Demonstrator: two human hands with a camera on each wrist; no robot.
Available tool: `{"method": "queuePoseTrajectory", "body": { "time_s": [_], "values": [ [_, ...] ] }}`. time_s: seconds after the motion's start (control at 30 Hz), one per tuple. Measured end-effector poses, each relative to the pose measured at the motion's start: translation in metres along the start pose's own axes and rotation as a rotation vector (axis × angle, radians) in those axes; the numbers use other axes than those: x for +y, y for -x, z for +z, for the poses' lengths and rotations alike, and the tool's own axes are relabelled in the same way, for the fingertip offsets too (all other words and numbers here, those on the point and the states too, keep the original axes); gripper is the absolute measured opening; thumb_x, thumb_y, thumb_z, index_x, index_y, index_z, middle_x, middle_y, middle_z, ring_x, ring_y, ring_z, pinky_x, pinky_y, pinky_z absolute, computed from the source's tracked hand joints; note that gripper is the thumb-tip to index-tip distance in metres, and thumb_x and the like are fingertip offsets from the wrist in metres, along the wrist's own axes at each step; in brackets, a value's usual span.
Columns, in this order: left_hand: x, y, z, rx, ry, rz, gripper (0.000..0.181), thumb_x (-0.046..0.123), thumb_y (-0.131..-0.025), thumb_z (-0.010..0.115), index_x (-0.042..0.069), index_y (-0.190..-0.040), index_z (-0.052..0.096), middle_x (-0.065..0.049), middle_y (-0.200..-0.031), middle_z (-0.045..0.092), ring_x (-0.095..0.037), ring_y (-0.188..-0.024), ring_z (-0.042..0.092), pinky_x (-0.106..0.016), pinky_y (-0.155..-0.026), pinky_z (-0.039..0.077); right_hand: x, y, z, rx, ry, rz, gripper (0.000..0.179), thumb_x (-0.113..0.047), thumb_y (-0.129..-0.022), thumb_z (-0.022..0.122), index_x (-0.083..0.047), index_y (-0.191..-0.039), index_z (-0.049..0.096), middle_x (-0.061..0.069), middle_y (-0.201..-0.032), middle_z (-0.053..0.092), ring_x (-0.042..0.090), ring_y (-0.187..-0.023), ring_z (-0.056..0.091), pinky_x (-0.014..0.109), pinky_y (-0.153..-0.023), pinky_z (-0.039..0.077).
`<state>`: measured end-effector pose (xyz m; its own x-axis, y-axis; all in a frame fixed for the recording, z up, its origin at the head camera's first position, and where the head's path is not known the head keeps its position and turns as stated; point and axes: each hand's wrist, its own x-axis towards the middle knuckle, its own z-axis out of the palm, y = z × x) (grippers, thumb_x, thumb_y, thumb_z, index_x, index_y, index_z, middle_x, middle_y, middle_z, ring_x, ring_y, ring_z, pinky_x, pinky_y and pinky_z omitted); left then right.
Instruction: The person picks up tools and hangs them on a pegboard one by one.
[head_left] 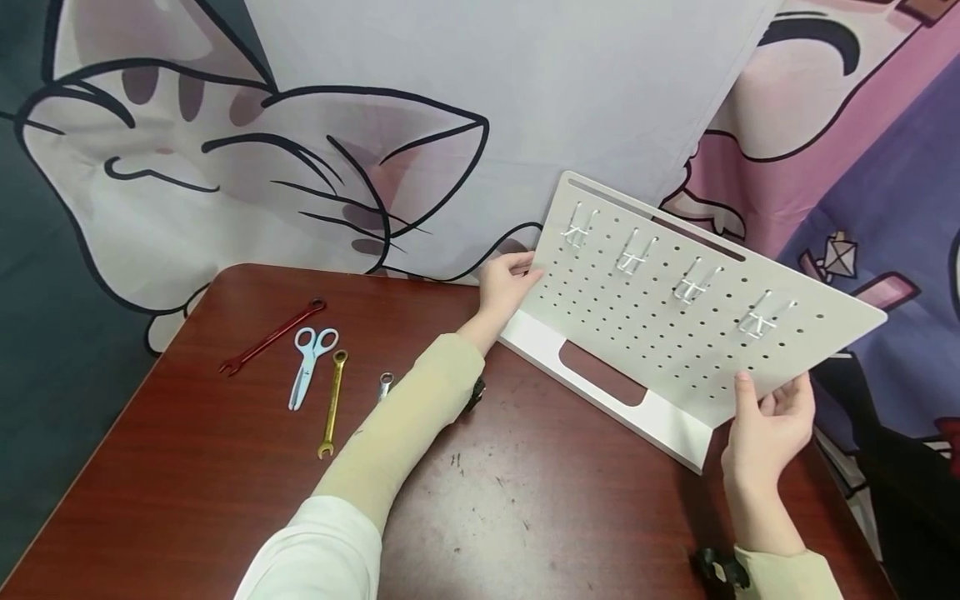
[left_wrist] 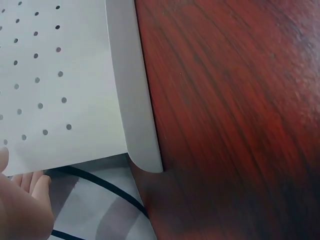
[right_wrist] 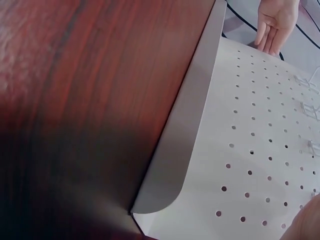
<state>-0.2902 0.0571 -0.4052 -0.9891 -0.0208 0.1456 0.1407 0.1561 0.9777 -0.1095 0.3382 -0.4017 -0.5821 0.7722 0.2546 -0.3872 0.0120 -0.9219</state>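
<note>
A white pegboard point(head_left: 637, 300) stands tilted back on its base plate point(head_left: 600, 375) at the right of the table. My left hand point(head_left: 506, 287) grips its left edge, the thumb in front and the fingers partly hidden behind. At the opposite edge, low down, my right hand point(head_left: 768, 429) pinches the board with its thumb on the front face. Several clear double-prong hooks point(head_left: 632, 252) hang in a row across the upper holes. The left wrist view shows the left hand point(left_wrist: 25, 205) at the board's side; only part of the right thumb point(right_wrist: 305, 222) appears in the right wrist view.
Left on the brown table point(head_left: 187, 467) lie a red wrench point(head_left: 273, 336), light-blue scissors point(head_left: 309, 367) and a gold wrench point(head_left: 333, 404). A silver wrench point(head_left: 386, 383) is mostly hidden by the left forearm. A printed cloth point(head_left: 525, 125) hangs behind the table.
</note>
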Motion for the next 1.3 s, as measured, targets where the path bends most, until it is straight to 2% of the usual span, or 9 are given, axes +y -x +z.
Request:
{"method": "queuePoseTrajectory", "body": {
  "time_s": [0.2,0.3,0.47,0.77,1.0,1.3],
  "values": [
    [0.000,0.005,-0.007,0.076,-0.034,-0.017,0.031,0.011,-0.094,0.082,0.004,-0.124,0.078,-0.015,-0.119,0.080,-0.024,-0.113,0.078,-0.031,-0.095,0.063,0.005,-0.001,0.008,-0.013,0.010,-0.024,0.063,0.017,-0.088,0.068,-0.005,-0.146,0.061,0.010,-0.140,0.064,0.023,-0.135,0.057,0.023,-0.115,0.046],
    [0.000,0.007,-0.012,0.069,-0.026,-0.026,0.033,0.011,-0.094,0.082,0.003,-0.126,0.078,-0.015,-0.120,0.080,-0.024,-0.113,0.078,-0.030,-0.095,0.063,0.006,-0.003,0.011,-0.015,0.009,-0.027,0.063,0.017,-0.088,0.068,-0.006,-0.146,0.060,0.009,-0.141,0.064,0.022,-0.137,0.056,0.023,-0.117,0.045],
    [0.000,0.009,-0.021,0.062,0.000,-0.044,0.036,0.010,-0.093,0.083,0.002,-0.127,0.076,-0.017,-0.122,0.079,-0.026,-0.114,0.077,-0.032,-0.096,0.063,0.009,-0.004,0.015,-0.025,-0.004,-0.009,0.061,0.018,-0.088,0.068,-0.005,-0.144,0.062,0.009,-0.137,0.066,0.023,-0.133,0.058,0.022,-0.113,0.047],
    [0.001,0.016,-0.042,0.150,0.023,-0.065,0.032,0.008,-0.092,0.083,0.001,-0.123,0.078,-0.019,-0.117,0.080,-0.028,-0.110,0.079,-0.036,-0.094,0.064,0.012,-0.006,0.031,-0.065,-0.061,0.050,0.062,0.020,-0.088,0.066,-0.002,-0.146,0.061,0.006,-0.129,0.069,0.020,-0.124,0.061,0.022,-0.108,0.049],
    [-0.004,0.017,-0.059,0.215,0.013,-0.074,0.033,0.013,-0.092,0.084,0.002,-0.122,0.079,-0.018,-0.117,0.080,-0.027,-0.111,0.078,-0.036,-0.096,0.063,0.018,-0.008,0.049,-0.119,-0.092,0.060,0.061,0.021,-0.089,0.066,0.001,-0.146,0.060,0.006,-0.125,0.070,0.019,-0.120,0.061,0.020,-0.101,0.053],
    [-0.013,0.020,-0.088,0.276,0.112,-0.071,0.033,0.010,-0.091,0.085,-0.001,-0.121,0.078,-0.020,-0.119,0.079,-0.030,-0.111,0.078,-0.034,-0.096,0.063,0.026,-0.008,0.071,-0.188,-0.100,0.076,0.060,0.019,-0.090,0.065,0.002,-0.147,0.060,0.003,-0.120,0.072,0.018,-0.115,0.063,0.020,-0.100,0.052]
  ]
}}
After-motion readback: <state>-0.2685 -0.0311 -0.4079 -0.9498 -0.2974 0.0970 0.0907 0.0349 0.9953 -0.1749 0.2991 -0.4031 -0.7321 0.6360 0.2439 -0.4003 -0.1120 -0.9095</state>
